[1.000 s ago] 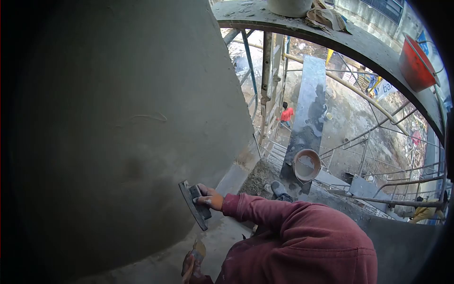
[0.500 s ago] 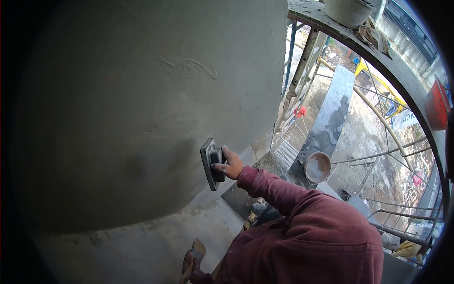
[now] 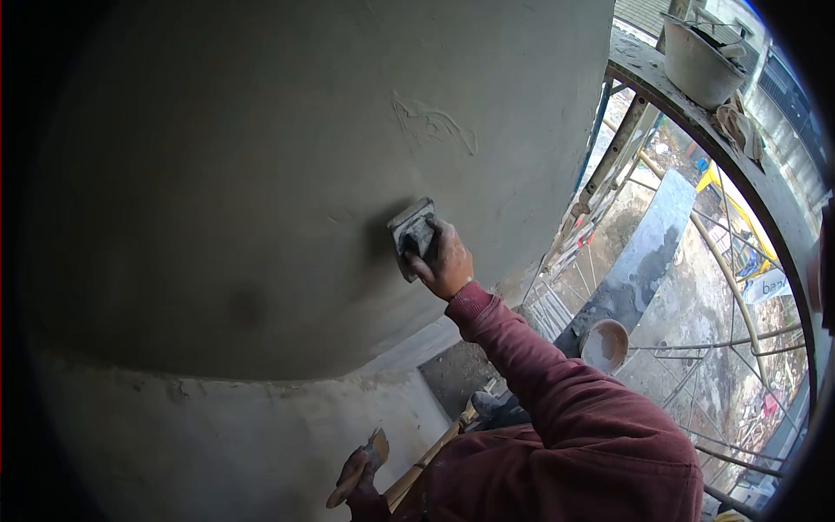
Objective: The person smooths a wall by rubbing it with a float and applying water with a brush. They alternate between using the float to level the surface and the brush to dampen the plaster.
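My right hand (image 3: 448,261) is closed around a plastering float (image 3: 416,237), its fingers and thumb gripping the handle. The float lies against or very close to the grey plastered wall (image 3: 287,191), tilted, with a dark shadow on its left. A raised, curved smear of plaster (image 3: 435,126) marks the wall above it. Lower down, my left hand (image 3: 358,474) grips the wooden handle of a brush (image 3: 377,447), bristles pointing up. The brush is apart from the wall, over a pale ledge (image 3: 261,435).
A curved concrete rim (image 3: 696,109) arcs along the right, bearing a white bucket (image 3: 703,70) and a crumpled cloth (image 3: 739,130). Below are a round bowl (image 3: 604,346), a long plank (image 3: 648,252) and scaffold poles (image 3: 726,270), with the ground far beneath.
My right hand has moved the float up the wall and turned it. My left hand still holds the brush, now more fully in view. The camera view has shifted left.
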`<action>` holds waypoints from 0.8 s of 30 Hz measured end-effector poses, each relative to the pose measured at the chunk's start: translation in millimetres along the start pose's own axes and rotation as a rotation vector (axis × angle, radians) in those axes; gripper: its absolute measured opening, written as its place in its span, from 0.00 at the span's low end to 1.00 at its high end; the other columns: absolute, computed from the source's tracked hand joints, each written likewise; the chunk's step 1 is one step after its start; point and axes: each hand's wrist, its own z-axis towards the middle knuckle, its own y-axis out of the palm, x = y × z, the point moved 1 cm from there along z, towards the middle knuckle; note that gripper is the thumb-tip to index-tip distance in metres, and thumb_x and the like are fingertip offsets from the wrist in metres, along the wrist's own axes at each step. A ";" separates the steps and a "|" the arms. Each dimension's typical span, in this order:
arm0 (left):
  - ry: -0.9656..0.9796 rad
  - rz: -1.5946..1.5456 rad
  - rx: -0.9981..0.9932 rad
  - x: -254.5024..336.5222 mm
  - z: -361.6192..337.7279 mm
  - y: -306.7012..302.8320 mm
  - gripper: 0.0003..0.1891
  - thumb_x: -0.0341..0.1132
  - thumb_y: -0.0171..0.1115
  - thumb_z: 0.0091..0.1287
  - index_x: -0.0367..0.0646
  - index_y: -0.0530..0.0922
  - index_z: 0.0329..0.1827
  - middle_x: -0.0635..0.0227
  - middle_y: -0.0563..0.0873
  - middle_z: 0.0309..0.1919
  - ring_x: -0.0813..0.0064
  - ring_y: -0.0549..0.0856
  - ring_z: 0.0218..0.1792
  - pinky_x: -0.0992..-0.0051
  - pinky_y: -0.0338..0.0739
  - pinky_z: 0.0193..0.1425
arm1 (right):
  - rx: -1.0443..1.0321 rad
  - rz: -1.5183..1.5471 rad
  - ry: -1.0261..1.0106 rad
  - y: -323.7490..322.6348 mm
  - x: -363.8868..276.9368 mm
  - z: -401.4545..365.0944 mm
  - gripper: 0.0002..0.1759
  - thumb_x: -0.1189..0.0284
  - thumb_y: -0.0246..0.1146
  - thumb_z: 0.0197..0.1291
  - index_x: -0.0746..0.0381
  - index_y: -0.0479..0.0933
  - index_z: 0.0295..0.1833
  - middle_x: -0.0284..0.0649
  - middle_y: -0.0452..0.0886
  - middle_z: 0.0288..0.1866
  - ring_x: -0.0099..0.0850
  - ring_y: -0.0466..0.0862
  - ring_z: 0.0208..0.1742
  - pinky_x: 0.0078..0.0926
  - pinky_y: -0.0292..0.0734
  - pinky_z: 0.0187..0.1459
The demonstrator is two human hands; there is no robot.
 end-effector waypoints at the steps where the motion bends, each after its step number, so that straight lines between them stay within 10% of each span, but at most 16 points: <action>1: -0.005 0.043 -0.006 -0.3 0.2 1.1 0.13 0.22 0.64 0.54 0.34 0.79 0.44 0.53 0.81 0.47 0.61 0.79 0.51 0.63 0.71 0.61 | 0.005 -0.061 -0.067 7.0 -9.9 12.3 0.31 0.61 0.67 0.45 0.63 0.64 0.53 0.51 0.73 0.43 0.51 0.76 0.45 0.42 0.74 0.44; 21: -0.001 -0.137 0.136 4.6 -9.1 -12.7 0.19 0.24 0.67 0.53 0.33 0.76 0.49 0.51 0.79 0.51 0.58 0.77 0.54 0.61 0.69 0.62 | 0.156 -0.185 -0.255 23.3 -24.6 38.0 0.33 0.68 0.68 0.45 0.65 0.62 0.56 0.51 0.71 0.41 0.49 0.76 0.40 0.40 0.75 0.39; 24: -0.013 -0.175 0.171 11.7 2.1 2.0 0.19 0.24 0.66 0.54 0.34 0.75 0.50 0.51 0.78 0.52 0.58 0.76 0.55 0.61 0.68 0.63 | -0.198 -0.236 -0.300 45.9 21.7 -19.8 0.31 0.66 0.67 0.47 0.63 0.65 0.56 0.49 0.72 0.42 0.49 0.76 0.42 0.41 0.75 0.40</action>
